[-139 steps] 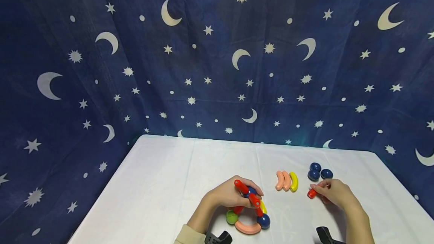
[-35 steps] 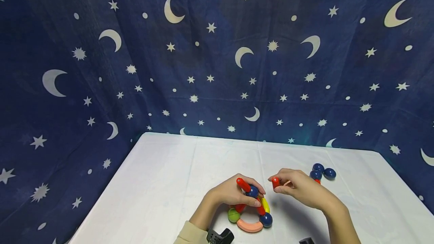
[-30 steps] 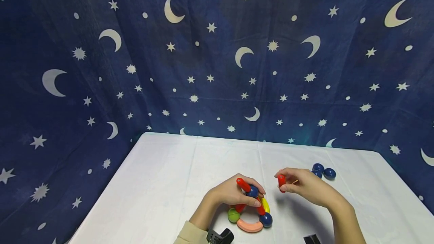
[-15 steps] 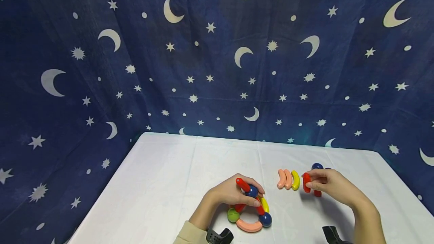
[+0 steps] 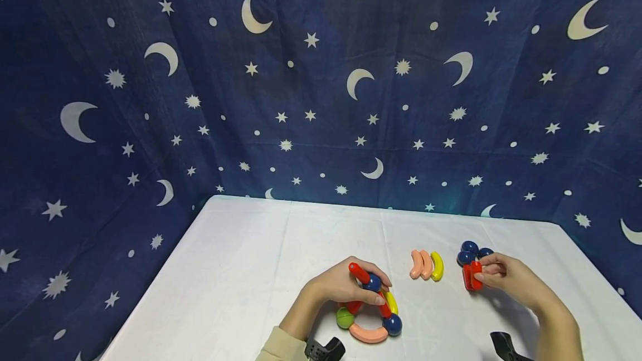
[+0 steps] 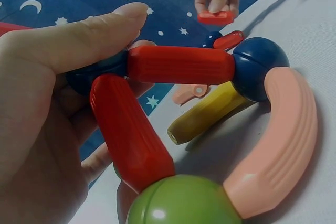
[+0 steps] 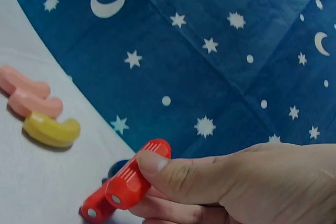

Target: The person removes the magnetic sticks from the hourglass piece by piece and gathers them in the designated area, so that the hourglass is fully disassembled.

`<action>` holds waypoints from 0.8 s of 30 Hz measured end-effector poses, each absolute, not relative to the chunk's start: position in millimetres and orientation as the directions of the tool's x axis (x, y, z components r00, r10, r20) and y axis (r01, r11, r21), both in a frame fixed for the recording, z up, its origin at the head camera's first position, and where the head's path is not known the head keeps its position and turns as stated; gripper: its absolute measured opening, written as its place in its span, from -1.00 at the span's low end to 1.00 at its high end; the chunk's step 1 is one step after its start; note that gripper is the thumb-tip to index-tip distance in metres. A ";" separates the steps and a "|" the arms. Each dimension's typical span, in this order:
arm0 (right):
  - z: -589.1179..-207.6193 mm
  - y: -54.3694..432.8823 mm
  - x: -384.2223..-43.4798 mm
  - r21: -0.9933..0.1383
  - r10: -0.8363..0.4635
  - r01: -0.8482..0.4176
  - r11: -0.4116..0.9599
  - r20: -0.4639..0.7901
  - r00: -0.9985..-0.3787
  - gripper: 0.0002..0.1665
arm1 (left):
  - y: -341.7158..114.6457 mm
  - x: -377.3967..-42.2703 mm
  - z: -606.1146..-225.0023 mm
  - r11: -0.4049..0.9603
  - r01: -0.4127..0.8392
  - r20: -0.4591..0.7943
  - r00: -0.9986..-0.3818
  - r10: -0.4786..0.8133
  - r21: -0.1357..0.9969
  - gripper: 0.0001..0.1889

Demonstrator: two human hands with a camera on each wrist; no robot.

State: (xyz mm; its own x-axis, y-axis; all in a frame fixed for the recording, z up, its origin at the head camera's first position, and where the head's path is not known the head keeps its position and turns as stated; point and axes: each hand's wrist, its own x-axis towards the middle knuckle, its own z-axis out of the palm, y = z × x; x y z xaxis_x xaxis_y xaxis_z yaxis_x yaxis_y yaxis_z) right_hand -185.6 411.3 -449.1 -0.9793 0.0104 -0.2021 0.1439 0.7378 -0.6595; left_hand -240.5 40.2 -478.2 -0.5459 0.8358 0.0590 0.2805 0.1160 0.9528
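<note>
My left hand (image 5: 346,286) grips the top blue ball (image 5: 372,283) of a magnetic ball-and-rod structure. From that ball a red rod (image 5: 358,273) juts up freely; in the left wrist view two more red rods slope down, one to a green ball (image 6: 184,203), one to a lower blue ball (image 6: 257,66). A curved pink rod (image 6: 283,140) joins those two balls, and a yellow rod (image 6: 210,114) sits behind. My right hand (image 5: 516,280) pinches a red magnetic rod (image 7: 134,182) between thumb and fingers, right beside another red rod (image 7: 97,205).
Several loose blue balls (image 5: 469,247) cluster just beyond the right hand's rods. Two curved pink rods (image 5: 421,264) and a curved yellow rod (image 5: 437,266) lie side by side between the hands. A starry blue cloth (image 5: 321,99) hangs behind the white table (image 5: 241,249).
Since the oldest frame, one red rod has come off the structure and another lies by the blue balls. My right hand has carried its red rod rightward to it; the left stays.
</note>
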 end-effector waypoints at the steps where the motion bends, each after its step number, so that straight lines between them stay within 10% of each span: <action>1: -450.9 413.2 -185.2 -0.661 0.020 0.157 0.734 -0.210 -0.978 -0.35 | 40.1 -240.5 -478.2 0.116 0.282 0.060 -0.545 0.836 0.952 -0.70; 24: -479.9 427.6 -194.9 -0.612 0.176 0.351 0.709 -0.328 -0.928 -0.16 | 40.2 -240.2 -475.6 0.133 0.273 0.037 -0.538 0.842 0.953 -0.66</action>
State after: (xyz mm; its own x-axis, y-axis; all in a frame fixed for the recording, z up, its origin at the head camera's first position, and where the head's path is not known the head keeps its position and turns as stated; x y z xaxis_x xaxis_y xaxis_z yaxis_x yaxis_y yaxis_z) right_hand -194.9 427.6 -479.9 -0.9280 0.1762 -0.3284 0.3511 0.7089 -0.6117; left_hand -240.2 40.2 -475.6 -0.5383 0.8420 0.0366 0.2732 0.1332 0.9527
